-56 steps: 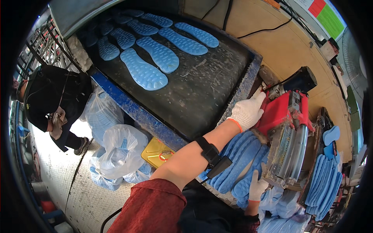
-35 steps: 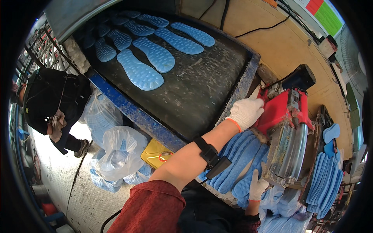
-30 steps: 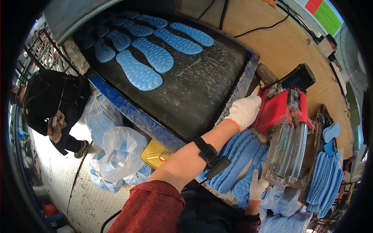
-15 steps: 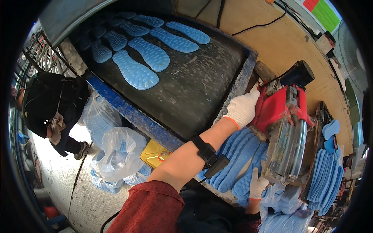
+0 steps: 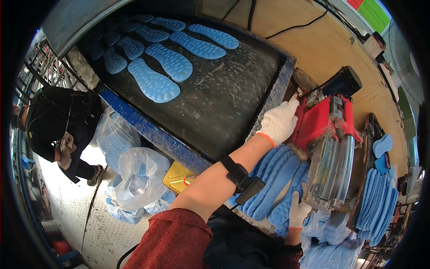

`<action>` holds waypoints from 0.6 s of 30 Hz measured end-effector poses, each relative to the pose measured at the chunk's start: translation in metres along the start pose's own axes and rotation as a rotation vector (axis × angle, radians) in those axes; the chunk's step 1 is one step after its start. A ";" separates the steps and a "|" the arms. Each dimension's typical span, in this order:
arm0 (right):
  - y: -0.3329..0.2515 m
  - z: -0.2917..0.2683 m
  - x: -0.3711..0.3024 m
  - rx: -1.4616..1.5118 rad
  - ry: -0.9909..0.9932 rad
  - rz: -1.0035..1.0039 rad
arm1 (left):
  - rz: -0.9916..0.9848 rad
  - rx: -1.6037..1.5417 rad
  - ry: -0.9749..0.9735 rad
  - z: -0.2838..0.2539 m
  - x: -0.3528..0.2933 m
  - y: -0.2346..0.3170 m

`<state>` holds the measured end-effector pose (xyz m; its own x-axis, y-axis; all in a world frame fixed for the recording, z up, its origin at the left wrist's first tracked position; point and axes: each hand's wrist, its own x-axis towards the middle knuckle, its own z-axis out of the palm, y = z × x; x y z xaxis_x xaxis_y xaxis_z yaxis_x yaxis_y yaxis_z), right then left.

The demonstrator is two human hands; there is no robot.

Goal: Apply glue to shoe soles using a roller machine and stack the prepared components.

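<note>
My left hand (image 5: pixel 278 124), in a white knit glove with an orange cuff, reaches to the left side of a red machine (image 5: pixel 319 122). Its index finger is stretched along the housing and the thumb stands apart; the other fingers are partly hidden. Below the machine's metal rollers (image 5: pixel 332 172), my gloved right hand (image 5: pixel 299 213) is beside a row of blue insoles (image 5: pixel 277 179) standing on edge. One finger points up along the nearest insole and the thumb is spread toward the rollers. I see nothing gripped in either hand.
Several blue textured insoles (image 5: pixel 153 83) lie on a dark conveyor belt (image 5: pixel 224 98) with a blue frame. Clear bags (image 5: pixel 141 177) and a yellow container (image 5: pixel 179 176) sit below it. Another insole stack (image 5: pixel 377 201) is at right. A person in black (image 5: pixel 62 123) is at left.
The thumb of my left hand has come away from its fingers, beside the red housing. My right hand stays next to the insoles. The view has shifted slightly.
</note>
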<state>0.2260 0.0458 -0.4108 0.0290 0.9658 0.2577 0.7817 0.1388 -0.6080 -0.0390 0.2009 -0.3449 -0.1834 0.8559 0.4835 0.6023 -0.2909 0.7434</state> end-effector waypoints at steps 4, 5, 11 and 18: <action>0.002 -0.001 -0.001 -0.055 -0.026 0.023 | -0.050 -0.011 -0.010 -0.002 0.000 0.004; 0.003 -0.001 -0.001 -0.113 -0.039 0.070 | -0.071 -0.017 -0.030 -0.003 0.001 0.005; 0.020 0.003 -0.001 -0.270 0.022 -0.199 | -0.085 0.017 -0.095 -0.008 0.004 0.008; 0.047 0.009 -0.012 -0.888 0.119 -0.209 | -0.019 0.035 -0.040 -0.004 0.000 0.006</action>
<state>0.2565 0.0426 -0.4491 -0.1410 0.9042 0.4032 0.9683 0.0411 0.2465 -0.0388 0.1976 -0.3385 -0.1642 0.8778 0.4500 0.6258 -0.2599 0.7354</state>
